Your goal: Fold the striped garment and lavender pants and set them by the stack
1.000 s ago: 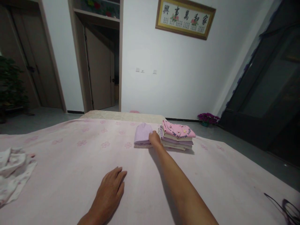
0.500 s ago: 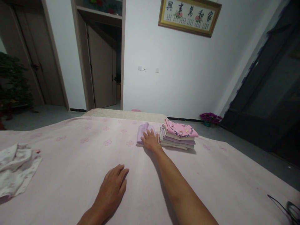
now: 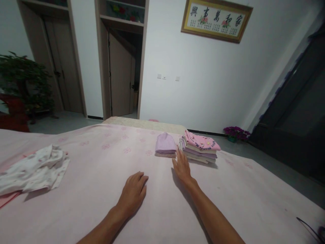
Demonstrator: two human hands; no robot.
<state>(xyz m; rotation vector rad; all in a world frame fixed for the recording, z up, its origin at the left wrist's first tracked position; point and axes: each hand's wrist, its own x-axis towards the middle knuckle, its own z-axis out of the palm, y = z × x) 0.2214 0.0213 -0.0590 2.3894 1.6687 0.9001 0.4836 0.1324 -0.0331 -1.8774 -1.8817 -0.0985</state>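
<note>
My right hand (image 3: 181, 166) hovers open over the pink bed sheet (image 3: 101, 176), fingers stretched out, just short of a small folded lilac garment (image 3: 165, 148) and holding nothing. Right of that garment stands a stack of folded clothes (image 3: 200, 151) with a pink printed piece on top. My left hand (image 3: 133, 192) lies flat and open on the sheet, nearer to me. A crumpled white garment with small prints (image 3: 35, 170) lies at the left of the bed.
Beyond the bed are a white wall with a framed picture (image 3: 216, 20), two doorways (image 3: 122, 71), and a potted plant (image 3: 22, 81) at far left. Purple flowers (image 3: 235, 132) sit on the floor by a dark glass door. A dark cable (image 3: 311, 228) lies at the bed's right corner.
My right hand has lifted off the folded lilac garment and drawn back toward me. The view has swung left, showing more of the white garment.
</note>
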